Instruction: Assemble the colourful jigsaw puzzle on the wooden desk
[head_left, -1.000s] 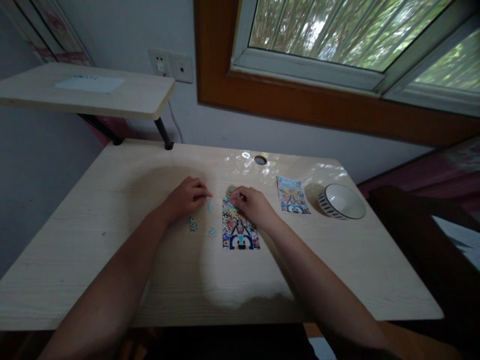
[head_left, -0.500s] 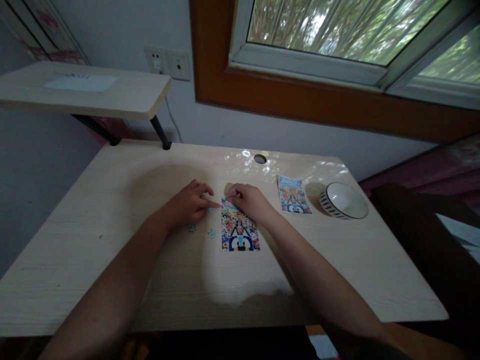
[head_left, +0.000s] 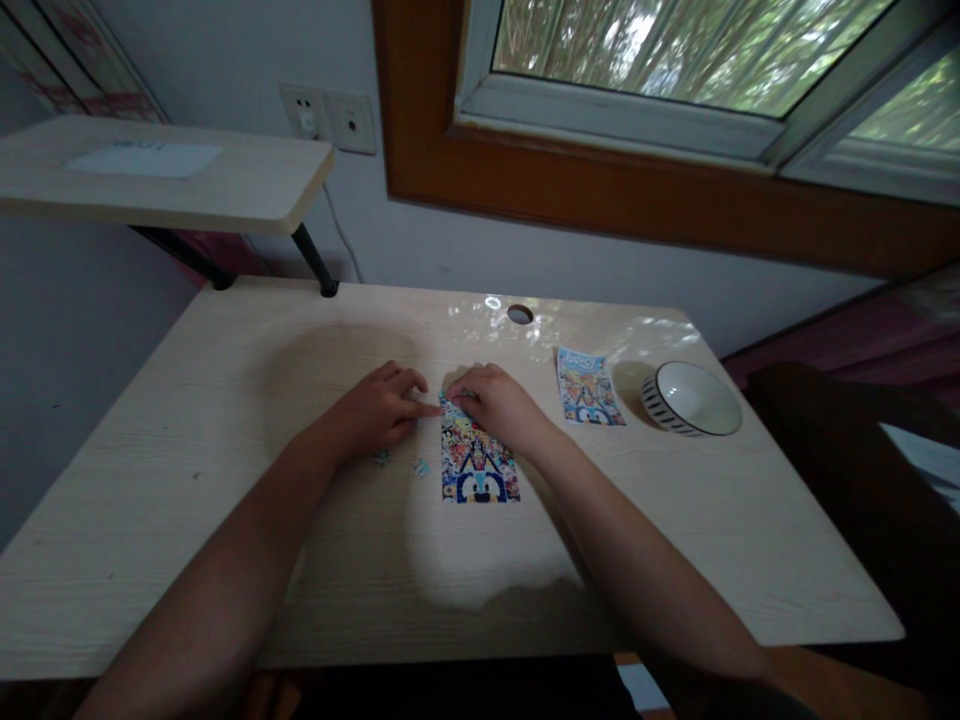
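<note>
A colourful jigsaw puzzle (head_left: 480, 465) with a blue cartoon dog face lies flat on the desk between my hands. My right hand (head_left: 499, 405) rests over its upper part, thumb and fingers pinched together at the top left; whatever they hold is too small to make out. My left hand (head_left: 381, 408) is on the left side, fingers apart, its index fingertip touching the puzzle's upper left edge. Loose puzzle pieces lie below the left hand: a light blue piece (head_left: 421, 468) and a darker piece (head_left: 382, 457), partly in shadow.
A printed picture card (head_left: 589, 388) lies right of the puzzle, beside a white bowl (head_left: 694, 400) with dark stripes. Toward the back are a cable hole (head_left: 520, 315) and, at left, a raised shelf (head_left: 247, 205) on black legs. The wall and window stand behind the desk (head_left: 750, 560).
The view has shifted slightly. My right hand has moved a little along the puzzle's top left, its fingers curled closer to the surface. My left hand stays nearly in place.
</note>
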